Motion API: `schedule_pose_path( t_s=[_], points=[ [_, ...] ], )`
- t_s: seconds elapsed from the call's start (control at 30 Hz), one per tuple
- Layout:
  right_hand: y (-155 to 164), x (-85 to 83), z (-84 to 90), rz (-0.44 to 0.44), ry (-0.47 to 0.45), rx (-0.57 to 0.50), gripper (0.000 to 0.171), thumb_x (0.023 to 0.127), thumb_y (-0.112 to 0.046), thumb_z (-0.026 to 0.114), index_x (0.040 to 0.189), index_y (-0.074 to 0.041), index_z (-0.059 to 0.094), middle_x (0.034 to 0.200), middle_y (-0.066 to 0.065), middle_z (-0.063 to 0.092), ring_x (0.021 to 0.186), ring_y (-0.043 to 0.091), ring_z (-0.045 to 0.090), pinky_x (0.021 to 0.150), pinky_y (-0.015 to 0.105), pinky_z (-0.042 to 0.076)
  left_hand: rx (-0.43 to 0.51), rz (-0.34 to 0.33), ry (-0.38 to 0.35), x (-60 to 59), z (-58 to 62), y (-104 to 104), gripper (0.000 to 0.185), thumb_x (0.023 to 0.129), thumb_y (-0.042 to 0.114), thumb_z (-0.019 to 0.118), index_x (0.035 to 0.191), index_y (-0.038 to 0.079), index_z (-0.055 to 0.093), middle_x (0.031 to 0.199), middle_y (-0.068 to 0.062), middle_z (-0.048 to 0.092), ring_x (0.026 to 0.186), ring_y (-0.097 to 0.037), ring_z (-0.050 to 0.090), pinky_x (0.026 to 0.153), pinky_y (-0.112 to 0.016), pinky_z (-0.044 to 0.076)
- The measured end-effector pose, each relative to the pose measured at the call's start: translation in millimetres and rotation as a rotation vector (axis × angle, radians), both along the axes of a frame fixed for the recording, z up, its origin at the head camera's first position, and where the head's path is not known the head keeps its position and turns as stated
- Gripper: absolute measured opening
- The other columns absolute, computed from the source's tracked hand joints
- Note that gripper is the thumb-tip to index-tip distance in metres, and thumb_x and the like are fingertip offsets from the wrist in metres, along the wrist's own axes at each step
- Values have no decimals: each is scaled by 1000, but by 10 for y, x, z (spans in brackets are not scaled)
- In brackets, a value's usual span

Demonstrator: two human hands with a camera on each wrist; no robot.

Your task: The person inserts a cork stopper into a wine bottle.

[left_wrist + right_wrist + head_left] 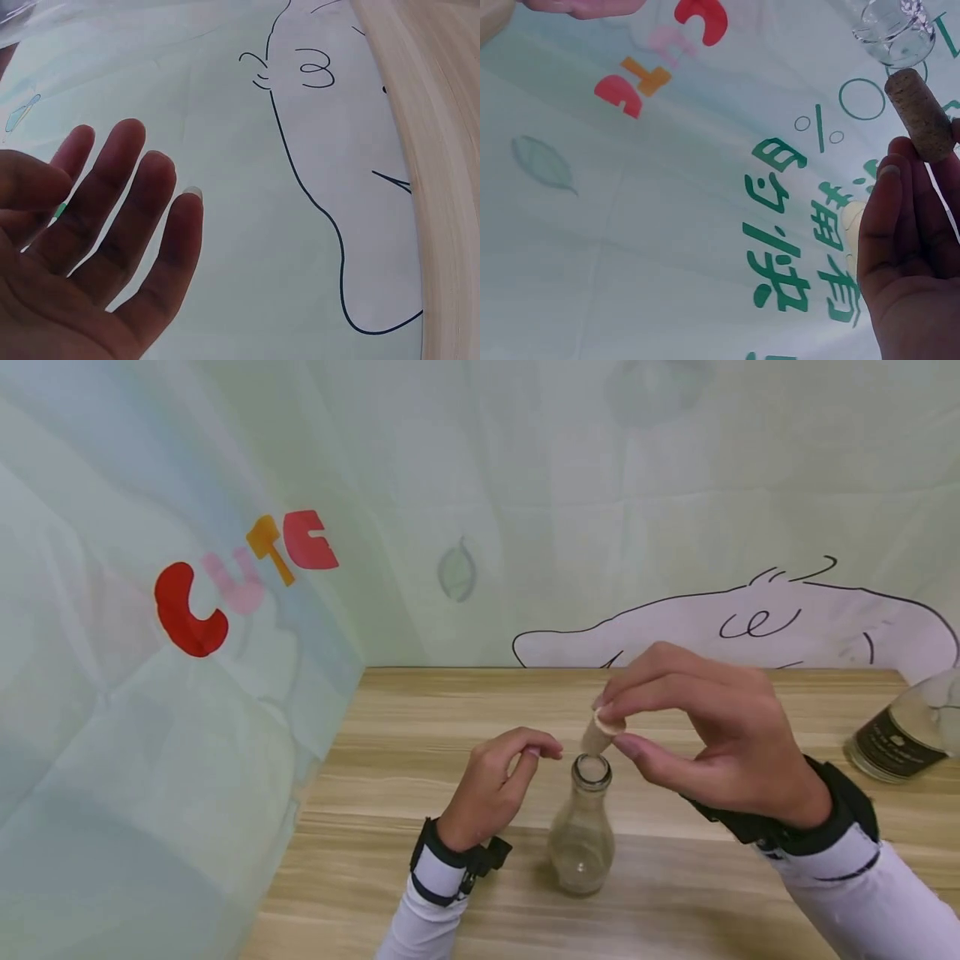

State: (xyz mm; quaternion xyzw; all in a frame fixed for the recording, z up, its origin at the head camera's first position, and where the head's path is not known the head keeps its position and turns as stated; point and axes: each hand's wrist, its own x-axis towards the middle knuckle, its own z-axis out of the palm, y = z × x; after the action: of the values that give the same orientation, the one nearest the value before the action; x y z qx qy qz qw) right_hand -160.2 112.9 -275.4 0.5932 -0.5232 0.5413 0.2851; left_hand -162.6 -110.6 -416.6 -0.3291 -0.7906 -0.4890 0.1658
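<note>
A cork stopper (597, 734) is pinched between the thumb and fingers of my right hand (720, 727), tilted just above the mouth of a clear glass bottle (582, 843). In the right wrist view, the cork (921, 116) points its free end at the bottle's glass lip (900, 34). The bottle stands upright on the table and looks empty. To the left of its neck is my left hand (495, 785), fingers loosely bent and holding nothing. The left wrist view shows that hand (112, 247) with its fingers relaxed and apart.
A second glass bottle with a black label (896, 743) stands at the right on the wooden table (390, 793). A pale printed cloth (420, 468) hangs behind the table and along its left side, with the coloured letters CUTE (191, 610) on it.
</note>
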Motion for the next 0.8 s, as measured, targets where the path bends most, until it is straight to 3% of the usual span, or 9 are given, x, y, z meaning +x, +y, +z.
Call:
schedule_pose_path(
  t_s=[0.2, 0.8],
  points=[
    [15, 63, 7, -35, 77, 56, 15, 94, -9, 68, 90, 6, 70, 88, 15, 67, 78, 24, 62, 72, 26, 50, -7, 5, -3, 7, 8, -12, 24, 101, -2, 48, 106, 9, 69, 103, 3, 70, 98, -7, 65, 86, -27, 52],
    [-24, 88, -53, -20, 99, 114, 15, 94, -8, 66, 91, 5, 69, 90, 12, 66, 79, 23, 62, 75, 28, 49, -3, -4, 10, 34, 13, -6, 24, 101, 0, 48, 106, 9, 69, 103, 3, 70, 98, -7, 65, 86, -27, 52]
  ],
)
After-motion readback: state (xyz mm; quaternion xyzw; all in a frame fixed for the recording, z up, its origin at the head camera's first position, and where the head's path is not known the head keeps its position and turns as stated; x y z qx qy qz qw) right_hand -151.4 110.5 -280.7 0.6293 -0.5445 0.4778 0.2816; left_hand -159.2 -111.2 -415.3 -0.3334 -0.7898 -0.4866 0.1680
